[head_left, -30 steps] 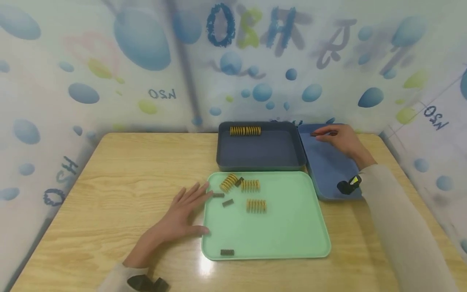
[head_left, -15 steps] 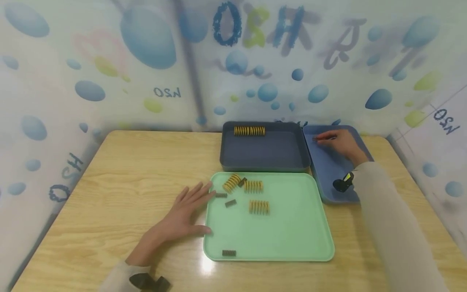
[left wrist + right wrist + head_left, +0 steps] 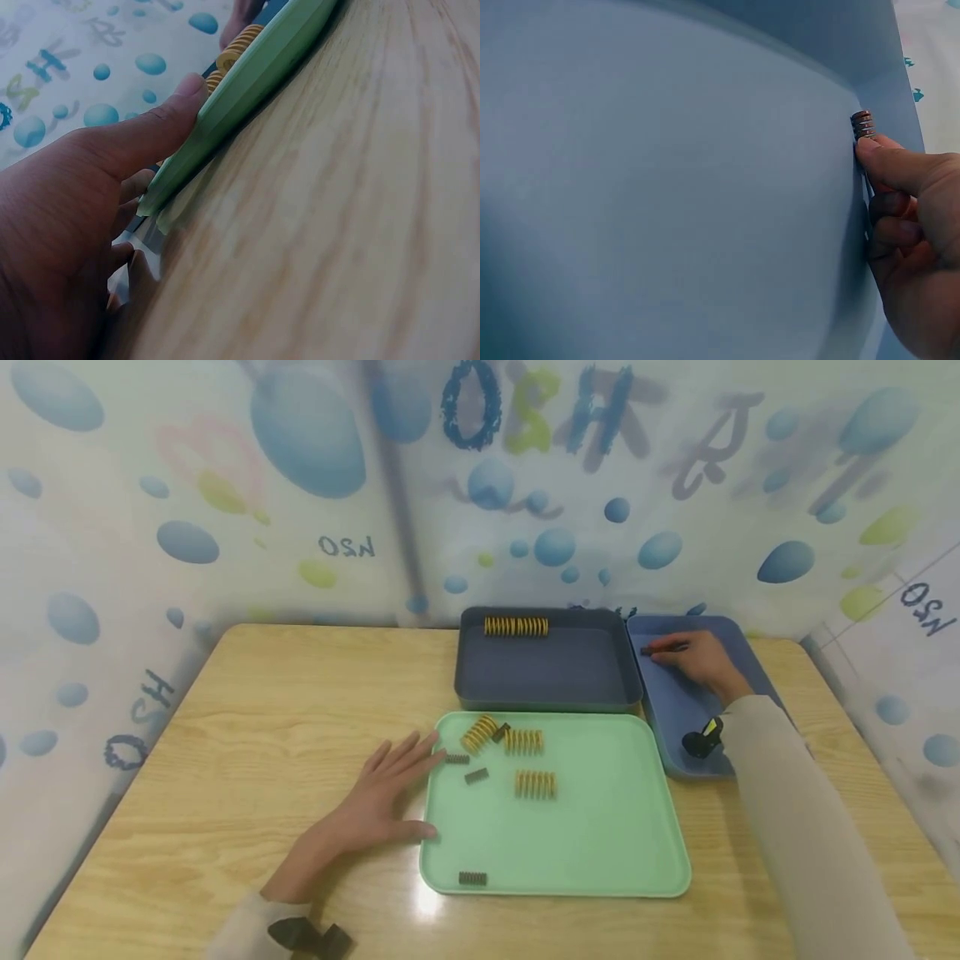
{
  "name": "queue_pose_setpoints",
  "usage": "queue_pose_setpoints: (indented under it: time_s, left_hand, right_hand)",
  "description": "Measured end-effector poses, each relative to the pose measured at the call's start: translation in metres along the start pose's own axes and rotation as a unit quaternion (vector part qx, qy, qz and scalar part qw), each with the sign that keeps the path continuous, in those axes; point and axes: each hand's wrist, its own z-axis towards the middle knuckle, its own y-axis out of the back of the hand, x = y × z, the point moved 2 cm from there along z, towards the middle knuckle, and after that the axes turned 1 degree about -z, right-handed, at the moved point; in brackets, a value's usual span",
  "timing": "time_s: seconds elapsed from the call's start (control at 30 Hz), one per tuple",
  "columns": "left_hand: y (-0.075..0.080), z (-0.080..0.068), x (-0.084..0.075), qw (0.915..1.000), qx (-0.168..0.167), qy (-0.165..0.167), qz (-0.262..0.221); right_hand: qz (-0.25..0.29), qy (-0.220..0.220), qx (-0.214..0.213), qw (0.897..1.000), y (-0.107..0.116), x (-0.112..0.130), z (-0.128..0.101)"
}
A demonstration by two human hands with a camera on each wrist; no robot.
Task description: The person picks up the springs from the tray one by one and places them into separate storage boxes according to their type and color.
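My right hand pinches a small dark brown coil spring between thumb and fingers, low inside the blue tray, close to its far left corner. Part of the spring is hidden behind the fingertips. My left hand lies with fingers spread at the left edge of the green tray. Its thumb touches the tray's rim in the left wrist view. On the green tray lie yellow springs and several small dark springs, one of them near the front edge.
A dark grey tray stands behind the green one, with two yellow springs end to end along its back wall. All three trays sit close together on a wooden table. A patterned wall covering rises behind.
My right hand has lowered slightly within the blue tray, bringing the dark spring nearer its floor. The head view has shifted a little. My left hand keeps its place at the green tray.
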Motion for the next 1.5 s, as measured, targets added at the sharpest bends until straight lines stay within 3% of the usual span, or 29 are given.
queue_pose_setpoints:
  time_s: [0.37, 0.67, 1.0, 1.2, 1.5]
  left_hand:
    - [0.001, 0.000, -0.002, 1.0000, 0.002, 0.004, -0.002]
    - [0.001, 0.000, -0.001, 1.0000, 0.006, 0.006, 0.001]
    - [0.003, 0.001, -0.003, 0.9999, 0.012, 0.009, 0.004]
    - [0.003, 0.000, -0.002, 0.9997, 0.017, 0.017, 0.004]
    - [0.001, 0.001, 0.000, 0.9997, 0.018, 0.014, 0.004]
  right_hand:
    - [0.010, -0.001, -0.002, 1.000, 0.004, 0.002, -0.001]
    - [0.006, 0.008, -0.019, 1.000, 0.024, 0.020, -0.009]
    - [0.044, 0.058, -0.058, 0.996, 0.035, 0.046, -0.050]
    - [0.080, 0.076, -0.068, 0.992, 0.022, 0.067, -0.083]
    - [0.132, 0.101, -0.036, 0.985, -0.020, 0.096, -0.120]
